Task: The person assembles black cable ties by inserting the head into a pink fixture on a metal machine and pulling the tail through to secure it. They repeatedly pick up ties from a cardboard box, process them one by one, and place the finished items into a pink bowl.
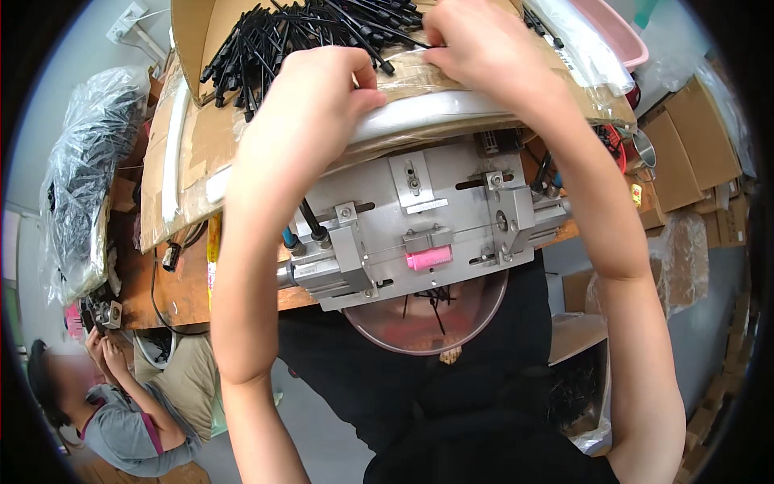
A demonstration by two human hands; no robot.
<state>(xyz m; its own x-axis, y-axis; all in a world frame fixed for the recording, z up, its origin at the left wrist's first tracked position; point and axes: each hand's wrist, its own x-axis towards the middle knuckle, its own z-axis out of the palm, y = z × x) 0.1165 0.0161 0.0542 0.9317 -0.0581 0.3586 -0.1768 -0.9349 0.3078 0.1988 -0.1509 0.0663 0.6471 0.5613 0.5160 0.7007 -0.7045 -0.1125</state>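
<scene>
Both my arms reach forward over a metal fixture to a heap of thin black plastic rods [278, 40] with thicker ends, lying in a cardboard box. My left hand [322, 89] is at the heap's near edge with fingers curled toward the thumb; what they hold, if anything, is hidden. My right hand [476, 44] is at the heap's right side, its fingertips closed at the end of one black rod. Below my hands sits the silver metal fixture [322, 194] with clamp blocks on both sides and a pink piece [429, 258] at its front middle.
A padded white roll [435, 109] runs along the cardboard's near edge. Beneath the fixture, a clear bowl [379, 335] on my lap holds several black rods. At lower left another person [129, 411] works with both hands. Cartons [693, 145] stand at right; a plastic-wrapped bundle [93, 161] stands at left.
</scene>
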